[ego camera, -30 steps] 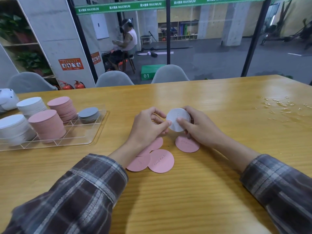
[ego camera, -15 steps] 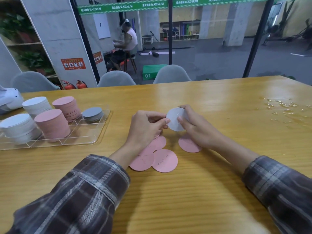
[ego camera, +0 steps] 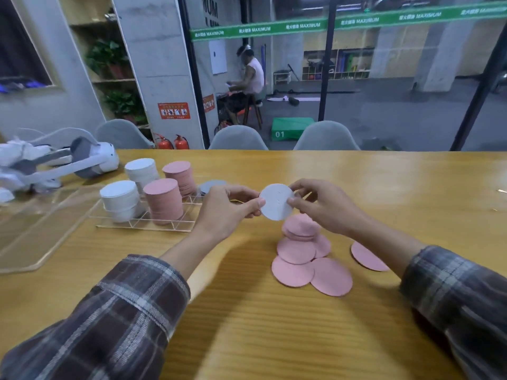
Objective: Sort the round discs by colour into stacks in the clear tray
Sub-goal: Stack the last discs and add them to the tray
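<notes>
**White disc held up between both hands**

The person's left hand (ego camera: 227,207) and right hand (ego camera: 326,207) both pinch one white disc (ego camera: 275,202) by its opposite edges. Thumb and fingertips curl onto the rim, and the flat face is turned toward the camera. The disc is raised above the wooden table (ego camera: 247,325), touching nothing but the fingers. It sits just above a loose heap of pink discs (ego camera: 296,250) that overlap one another on the tabletop. One lone pink disc (ego camera: 367,256) lies to the right of the heap, partly hidden under the right forearm. Both forearms wear plaid sleeves.

To the left of the hands stands the clear tray (ego camera: 142,224). It holds a near white stack (ego camera: 120,200) and a far white stack (ego camera: 141,171), with a near pink stack (ego camera: 163,204) and a far pink stack (ego camera: 179,176) just beside them. A low grey stack (ego camera: 211,185) sits at the tray's far right corner, partly behind the left hand.

Left of the tray a clear panel (ego camera: 41,231) lies on the table, and beyond it a white headset (ego camera: 90,160) rests near the table's far edge. Grey chairs (ego camera: 237,138) stand along the far side, and a seated person (ego camera: 251,78) is visible behind the glass wall
</notes>
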Motion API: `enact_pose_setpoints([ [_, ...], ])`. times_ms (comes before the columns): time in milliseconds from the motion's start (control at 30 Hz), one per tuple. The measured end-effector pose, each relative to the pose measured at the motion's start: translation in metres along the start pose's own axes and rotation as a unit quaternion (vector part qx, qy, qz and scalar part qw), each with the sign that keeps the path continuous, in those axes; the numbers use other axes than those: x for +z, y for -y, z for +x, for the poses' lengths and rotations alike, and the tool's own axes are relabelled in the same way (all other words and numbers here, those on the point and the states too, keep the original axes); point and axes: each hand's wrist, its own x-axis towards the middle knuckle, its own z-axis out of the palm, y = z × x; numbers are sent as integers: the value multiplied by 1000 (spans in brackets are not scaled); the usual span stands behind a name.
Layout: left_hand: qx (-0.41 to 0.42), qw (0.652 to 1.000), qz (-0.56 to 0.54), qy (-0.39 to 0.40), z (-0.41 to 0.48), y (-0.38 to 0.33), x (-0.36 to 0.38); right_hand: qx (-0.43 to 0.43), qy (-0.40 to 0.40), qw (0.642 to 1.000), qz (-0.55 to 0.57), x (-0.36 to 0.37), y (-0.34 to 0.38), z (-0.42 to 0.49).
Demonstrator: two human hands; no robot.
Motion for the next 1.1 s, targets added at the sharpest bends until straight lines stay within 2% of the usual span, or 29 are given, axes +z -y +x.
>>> enact_pose_setpoints([
  [300,-3,996,37,-86,-12,-3,-116,-55,26,998,5,67,85,60],
  [400,3,988,79,-129,-14,-1,-150,-73,36,997,10,89,111,80],
  [667,-46,973,75,-211,-2,13,-235,-125,100,987,-14,151,169,135],
  [933,-83,958,97,-258,11,28,-275,-135,134,979,-70,198,201,169],
  [1100,-118,948,147,-257,18,39,-285,-133,151,977,-70,216,201,176],
])
